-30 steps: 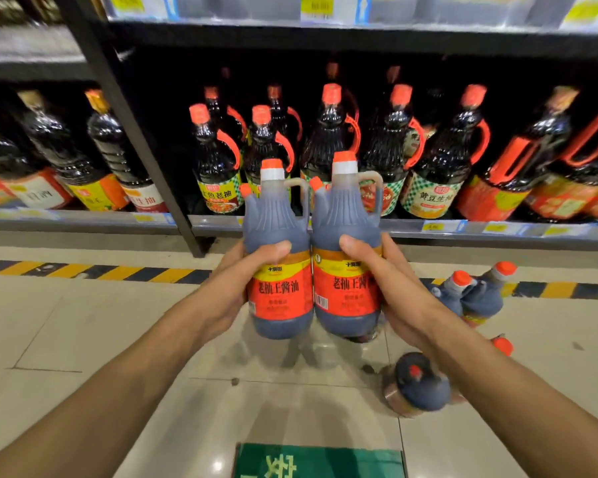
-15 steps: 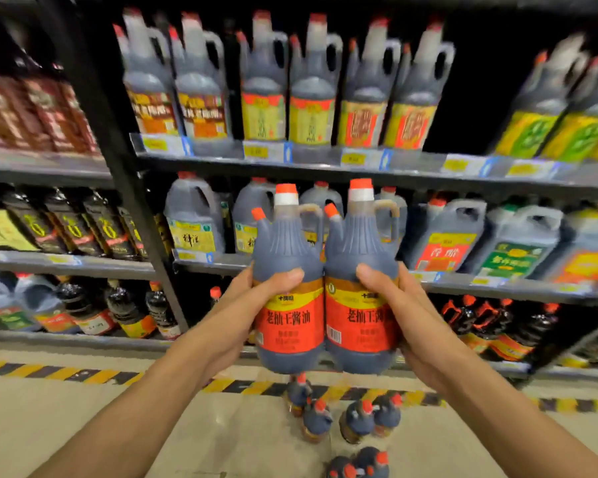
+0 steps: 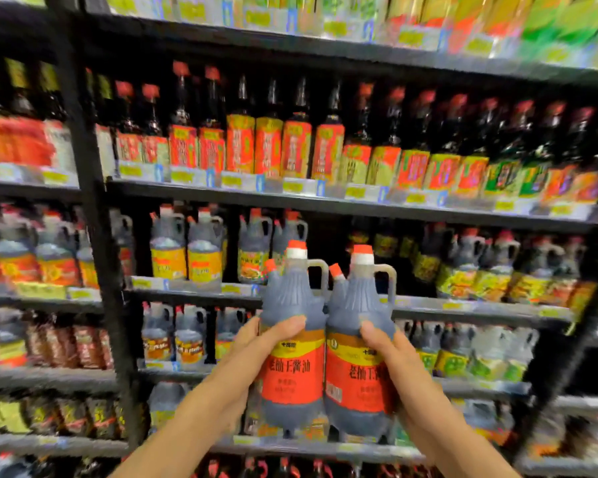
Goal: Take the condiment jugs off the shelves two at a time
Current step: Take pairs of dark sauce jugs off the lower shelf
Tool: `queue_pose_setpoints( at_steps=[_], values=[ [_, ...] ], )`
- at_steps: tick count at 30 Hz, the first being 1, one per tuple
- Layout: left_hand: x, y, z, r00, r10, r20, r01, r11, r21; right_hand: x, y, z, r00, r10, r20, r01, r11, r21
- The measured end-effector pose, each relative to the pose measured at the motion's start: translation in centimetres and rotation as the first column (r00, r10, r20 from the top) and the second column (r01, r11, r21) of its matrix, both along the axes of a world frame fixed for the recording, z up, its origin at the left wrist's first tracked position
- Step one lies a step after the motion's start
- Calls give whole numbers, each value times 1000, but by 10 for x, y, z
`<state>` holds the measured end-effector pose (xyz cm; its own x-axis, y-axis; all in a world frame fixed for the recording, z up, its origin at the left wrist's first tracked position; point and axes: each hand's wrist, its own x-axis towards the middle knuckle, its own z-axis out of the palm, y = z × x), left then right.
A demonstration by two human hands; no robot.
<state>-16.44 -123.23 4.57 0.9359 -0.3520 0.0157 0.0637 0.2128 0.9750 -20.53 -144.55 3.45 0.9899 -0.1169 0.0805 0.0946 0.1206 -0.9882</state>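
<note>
Both hands hold soy sauce jugs up in front of the shelves (image 3: 325, 205). Left hand (image 3: 256, 353) wraps around the left jug (image 3: 292, 343), and right hand (image 3: 399, 360) wraps around the right jug (image 3: 358, 346). Both jugs stand upright and touch side by side.

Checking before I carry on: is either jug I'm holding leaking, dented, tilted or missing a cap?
Nothing stands out. The left hand and right hand hold the two jugs upright, side by side, red caps on, labels intact; no drips show.
</note>
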Motion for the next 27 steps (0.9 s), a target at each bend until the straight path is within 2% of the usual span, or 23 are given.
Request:
queue_pose_setpoints(
  at_steps=[5, 13, 17, 23, 27],
  values=[
    [-14, -24, 31, 1000, -9, -18, 10, 998, 66, -14, -22, 16, 1000, -3, -2, 3, 1000, 27],
    [-6, -38, 20, 993, -7, -115, 15, 997, 73, -12, -33, 11, 995, -37, -96, 40, 999, 27],
    [15, -33, 15, 987, -62, -145, 78, 991, 106, -3, -25, 9, 985, -54, -163, 63, 997, 52],
    [44, -36, 12, 974, -142, -175, 161, 982, 101, 7, -23, 16, 977, -74, -198, 82, 996, 31],
    [57, -46, 7, 970, -138, -200, 159, 983, 91, 15, -29, 21, 977, -64, -202, 70, 997, 23]
  ],
)
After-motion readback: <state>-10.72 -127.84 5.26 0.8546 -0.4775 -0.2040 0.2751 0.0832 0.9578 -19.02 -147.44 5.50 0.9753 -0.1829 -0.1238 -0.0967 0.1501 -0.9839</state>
